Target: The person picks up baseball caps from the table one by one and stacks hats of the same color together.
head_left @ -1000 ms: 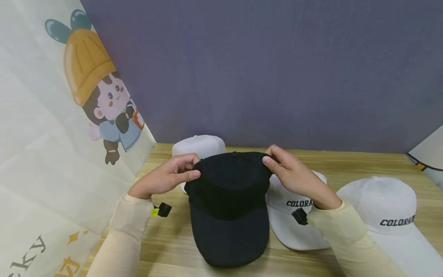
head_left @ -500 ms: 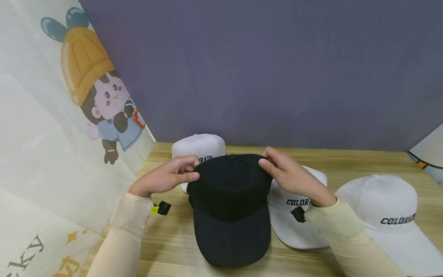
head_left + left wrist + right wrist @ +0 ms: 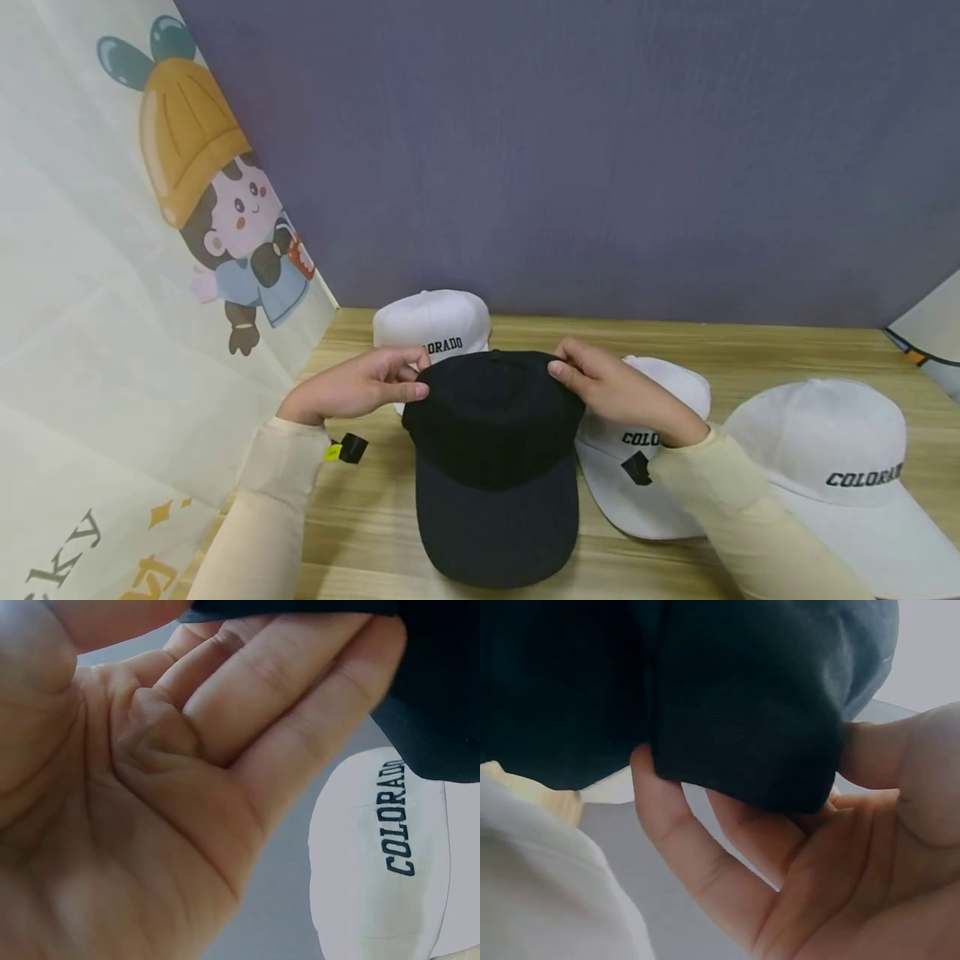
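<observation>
A black baseball cap (image 3: 495,433) is held up between both hands, its brim pointing down toward the front. My left hand (image 3: 360,385) pinches the crown's left side, thumb in front and fingers behind. On the other side my right hand (image 3: 618,390) grips the crown's upper right between thumb and fingers. In the left wrist view, the fingers (image 3: 277,682) reach under the black fabric. The right wrist view shows the fingers (image 3: 705,859) behind the cap's edge and the thumb on the other face. Behind the black cap stands a white cap (image 3: 435,317) lettered COLORADO, partly covered.
Another white COLORADO cap (image 3: 645,500) lies behind the right forearm, partly hidden by it. Farther right is a third white cap (image 3: 825,433). All are on a wood-grain table (image 3: 787,350), with a grey-blue wall (image 3: 570,167) behind and a printed cartoon sheet (image 3: 82,317) at left.
The black cap has come slightly down toward the front. My right hand has shifted left and down with it, the left hand a little down. More of the rear white cap's lettering shows.
</observation>
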{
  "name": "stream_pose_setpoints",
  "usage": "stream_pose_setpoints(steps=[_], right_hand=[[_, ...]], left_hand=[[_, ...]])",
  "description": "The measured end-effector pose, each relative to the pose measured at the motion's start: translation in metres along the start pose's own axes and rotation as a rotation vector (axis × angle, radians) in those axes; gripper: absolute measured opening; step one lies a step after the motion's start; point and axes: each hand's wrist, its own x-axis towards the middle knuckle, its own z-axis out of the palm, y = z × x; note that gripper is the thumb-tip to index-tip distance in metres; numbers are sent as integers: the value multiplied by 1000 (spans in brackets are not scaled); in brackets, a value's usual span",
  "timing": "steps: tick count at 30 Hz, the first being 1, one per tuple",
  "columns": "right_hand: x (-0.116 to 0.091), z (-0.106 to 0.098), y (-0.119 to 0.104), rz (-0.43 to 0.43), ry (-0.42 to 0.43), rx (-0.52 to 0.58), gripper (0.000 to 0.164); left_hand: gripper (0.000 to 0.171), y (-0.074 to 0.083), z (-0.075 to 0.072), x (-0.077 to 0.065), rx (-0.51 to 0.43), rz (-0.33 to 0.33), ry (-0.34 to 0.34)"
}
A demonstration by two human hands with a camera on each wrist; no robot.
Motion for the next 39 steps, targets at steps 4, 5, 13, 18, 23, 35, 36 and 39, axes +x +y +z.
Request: stream_pose_setpoints(steps=[4, 5, 13, 18, 23, 35, 36, 39], right_hand=[[2, 6, 5, 37, -39, -7, 24], [3, 7, 6, 39, -43, -13, 25], [5, 12, 10, 50, -54, -30, 24], [6, 15, 13, 78, -63, -46, 24], [8, 19, 14, 114, -78, -78, 26], [9, 22, 17, 139, -90, -144, 24], [10, 22, 17, 137, -86, -150, 23], [10, 23, 18, 127, -75, -165, 21]], left_hand=[[24, -1, 0, -1, 13, -26, -22], [24, -2, 0, -1, 11, -32, -29], [26, -8, -1, 0, 33, -56, -39], [26, -11, -1, 0, 79, -42, -42], [24, -15, -1, 0, 149, -48, -43], [21, -26, -1, 3, 211, -53, -49], [21, -27, 0, 3, 212, -54, -52], [20, -28, 0, 4, 219, -63, -55]])
